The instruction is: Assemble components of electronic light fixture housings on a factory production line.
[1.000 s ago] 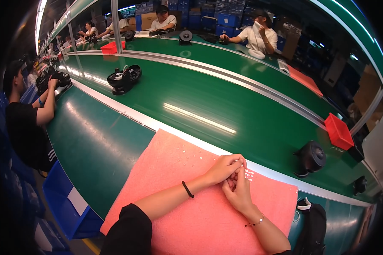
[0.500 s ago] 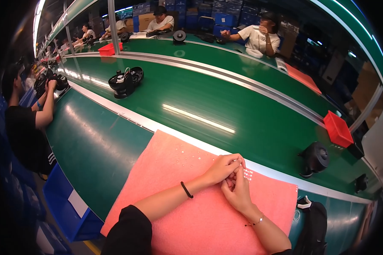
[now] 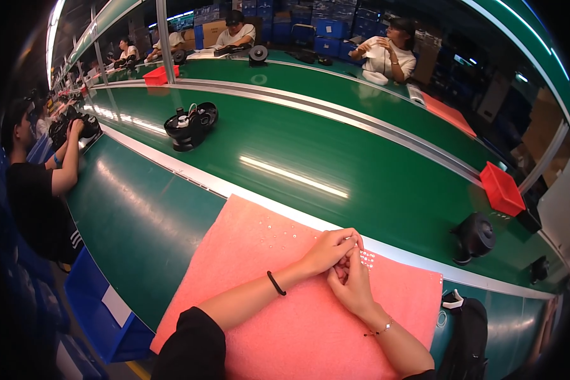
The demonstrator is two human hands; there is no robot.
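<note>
My left hand and my right hand meet over the far edge of a pink foam mat. Both have curled fingers, with the fingertips pinched together. Whatever sits between them is too small or hidden to make out. Just right of the fingertips, several tiny whitish pieces lie in short rows on the mat. Farther left on it, several small clear ring-like bits are scattered.
Beyond the mat, a green conveyor carries an opened black round device and a closed one. A red bin stands at right, a black bag beside the mat. A co-worker works at left; others sit across.
The black devices on the near conveyor have shifted slightly right. Across the line, a person's outstretched hand has come in toward the other hand. My hands stay joined, almost still.
</note>
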